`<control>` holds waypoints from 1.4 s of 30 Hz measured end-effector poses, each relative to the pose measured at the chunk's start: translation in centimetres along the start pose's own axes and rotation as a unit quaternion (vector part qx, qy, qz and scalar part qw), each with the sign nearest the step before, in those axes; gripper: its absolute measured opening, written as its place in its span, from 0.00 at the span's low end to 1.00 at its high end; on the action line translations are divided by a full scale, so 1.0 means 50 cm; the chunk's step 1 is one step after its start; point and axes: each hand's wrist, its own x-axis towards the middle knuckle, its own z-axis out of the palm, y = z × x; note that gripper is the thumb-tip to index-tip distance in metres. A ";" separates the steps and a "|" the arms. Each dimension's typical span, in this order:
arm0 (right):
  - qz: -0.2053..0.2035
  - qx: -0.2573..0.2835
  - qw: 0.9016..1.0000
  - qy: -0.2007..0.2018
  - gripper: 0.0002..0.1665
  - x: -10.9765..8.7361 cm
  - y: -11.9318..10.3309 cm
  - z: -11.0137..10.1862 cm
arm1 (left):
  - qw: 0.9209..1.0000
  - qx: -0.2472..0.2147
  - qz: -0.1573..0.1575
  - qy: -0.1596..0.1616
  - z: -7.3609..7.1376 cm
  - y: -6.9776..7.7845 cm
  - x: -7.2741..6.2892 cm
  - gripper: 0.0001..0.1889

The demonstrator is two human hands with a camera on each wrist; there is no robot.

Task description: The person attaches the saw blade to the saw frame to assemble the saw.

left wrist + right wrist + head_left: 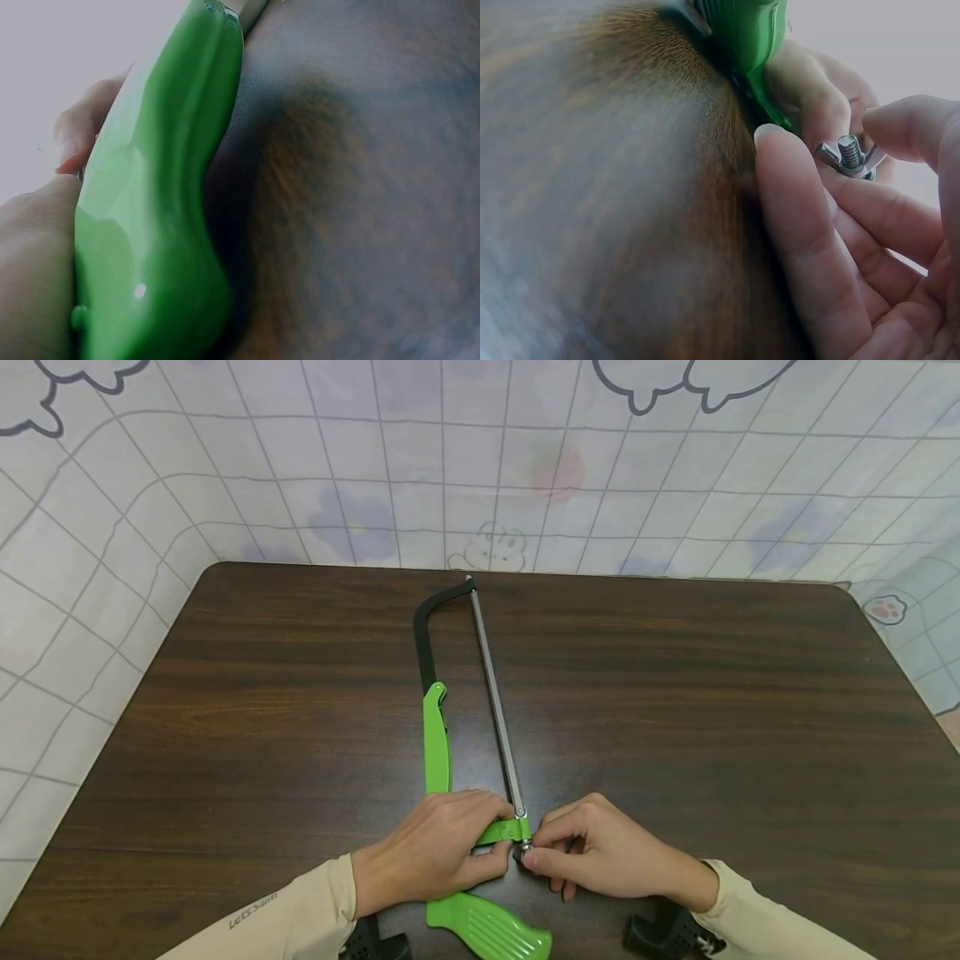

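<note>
A hacksaw (437,739) with a green handle and a black front frame lies on the table, its far end pointing away from me. Its straight metal blade (495,702) runs down to a green bracket at the near end. My left hand (446,843) lies across the frame and grips that bracket between thumb and fingers. At the bracket's end, my right hand (600,852) pinches a metal wing nut (829,155), whose threaded bolt (850,151) sticks out in the right wrist view. The green grip (154,195) fills much of the left wrist view.
The hacksaw rests on a dark brown wooden table (712,718). Behind and beside the table hangs a pale checked cloth (480,452) with cartoon prints. Black wrist devices (663,931) sit under both forearms near the front.
</note>
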 end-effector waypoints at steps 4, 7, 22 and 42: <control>0.005 0.005 1.000 -0.006 0.13 -0.001 -0.001 -0.002 | 1.000 -0.001 0.005 0.002 0.001 -0.001 0.000 0.11; 0.010 0.010 1.000 -0.009 0.13 -0.001 -0.001 -0.003 | 1.000 -0.005 0.006 0.002 0.001 -0.002 -0.001 0.10; 0.013 0.022 1.000 -0.013 0.12 -0.001 -0.002 -0.004 | 1.000 -0.003 0.004 0.001 0.002 -0.002 -0.002 0.11; 0.020 0.034 0.999 -0.025 0.14 0.000 -0.001 -0.010 | 1.000 -0.009 0.001 0.000 0.000 -0.001 -0.001 0.11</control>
